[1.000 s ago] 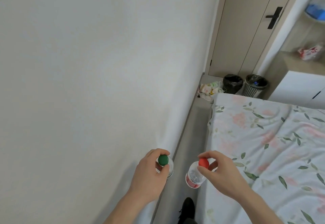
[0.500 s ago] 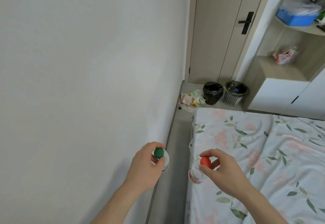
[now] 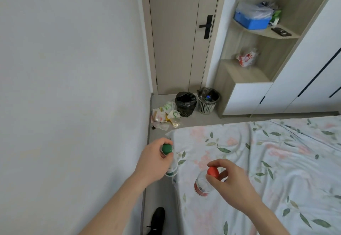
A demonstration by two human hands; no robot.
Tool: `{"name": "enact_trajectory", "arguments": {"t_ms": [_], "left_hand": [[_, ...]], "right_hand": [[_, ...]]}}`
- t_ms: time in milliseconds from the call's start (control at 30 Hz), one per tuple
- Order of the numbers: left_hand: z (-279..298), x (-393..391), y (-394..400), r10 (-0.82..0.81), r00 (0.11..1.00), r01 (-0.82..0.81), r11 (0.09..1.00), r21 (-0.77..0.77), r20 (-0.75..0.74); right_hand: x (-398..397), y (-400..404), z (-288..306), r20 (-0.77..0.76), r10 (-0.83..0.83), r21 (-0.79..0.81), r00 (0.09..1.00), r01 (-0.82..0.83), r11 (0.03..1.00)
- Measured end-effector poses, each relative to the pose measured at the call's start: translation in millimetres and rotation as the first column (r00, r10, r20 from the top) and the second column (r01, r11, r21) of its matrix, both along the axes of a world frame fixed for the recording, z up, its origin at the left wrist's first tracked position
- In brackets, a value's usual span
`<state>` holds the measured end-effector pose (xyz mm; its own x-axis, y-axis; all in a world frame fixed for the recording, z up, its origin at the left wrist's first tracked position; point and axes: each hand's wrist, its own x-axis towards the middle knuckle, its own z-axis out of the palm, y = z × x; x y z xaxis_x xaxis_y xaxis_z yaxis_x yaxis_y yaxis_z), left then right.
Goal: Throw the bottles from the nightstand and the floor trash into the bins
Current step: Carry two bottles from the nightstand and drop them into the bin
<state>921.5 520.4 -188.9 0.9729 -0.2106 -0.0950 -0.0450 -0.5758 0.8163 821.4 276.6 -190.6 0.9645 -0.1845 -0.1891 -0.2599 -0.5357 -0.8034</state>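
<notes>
My left hand (image 3: 154,161) grips a clear bottle with a green cap (image 3: 167,149) by its neck, hanging over the narrow floor strip between wall and bed. My right hand (image 3: 227,180) pinches a clear bottle with a red cap (image 3: 212,171) and red label above the bed's near corner. Far ahead by the door stand two bins: a black-lined bin (image 3: 185,104) and a white mesh bin (image 3: 207,100) that holds bottles. A heap of wrappers and plastic trash (image 3: 164,115) lies on the floor left of the black bin.
A bed with a floral sheet (image 3: 258,161) fills the right side. A white wall (image 3: 64,87) runs along the left. A closed door (image 3: 180,37), open shelves (image 3: 258,31) and white cabinets stand beyond. My black shoe (image 3: 156,220) is on the grey floor.
The view has swung right and moved toward the door; the bins and trash heap appear larger and nearer. Both hands keep hold of their bottles, now further apart.
</notes>
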Motion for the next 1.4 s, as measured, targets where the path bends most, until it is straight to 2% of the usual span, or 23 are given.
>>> {"name": "enact_trajectory", "arguments": {"t_ms": [233, 467, 667, 867, 1100, 1233, 1400], "left_hand": [[-28.3, 176.2, -36.9, -0.125, 0.99, 0.131, 0.987, 0.097, -0.066], [-16.2, 278.0, -80.6, -0.241, 0.969, 0.246, 0.959, 0.141, -0.053], [-18.0, 349.1, -75.1, -0.176, 0.984, 0.176, 0.974, 0.145, -0.014], [-40.6, 451.7, -79.4, -0.172, 0.984, 0.177, 0.965, 0.194, -0.046], [-60.8, 611.3, -116.3, -0.287, 0.946, 0.318, 0.913, 0.255, -0.151], [-45.2, 682.8, -142.6, -0.416, 0.899, 0.438, 0.86, 0.262, -0.137], [-27.2, 728.8, -169.8, -0.466, 0.879, 0.475, 0.845, 0.245, -0.1]], "right_hand": [[113.8, -17.3, -6.2, -0.077, -0.174, -0.011, 0.982, 0.173, 0.985], [174.7, -58.4, -5.5, -0.082, -0.331, 0.006, 0.94, 0.332, 0.943], [251.1, -75.8, -22.8, -0.084, -0.29, 0.003, 0.953, 0.291, 0.957], [348.2, -86.8, -32.6, -0.084, -0.294, 0.004, 0.952, 0.295, 0.955], [484.7, -90.5, -52.9, -0.152, -0.397, 0.003, 0.905, 0.402, 0.916], [551.8, -94.5, -39.2, -0.133, -0.454, 0.017, 0.881, 0.46, 0.888], [595.9, -115.4, -26.0, -0.089, -0.492, -0.004, 0.866, 0.494, 0.869]]}}
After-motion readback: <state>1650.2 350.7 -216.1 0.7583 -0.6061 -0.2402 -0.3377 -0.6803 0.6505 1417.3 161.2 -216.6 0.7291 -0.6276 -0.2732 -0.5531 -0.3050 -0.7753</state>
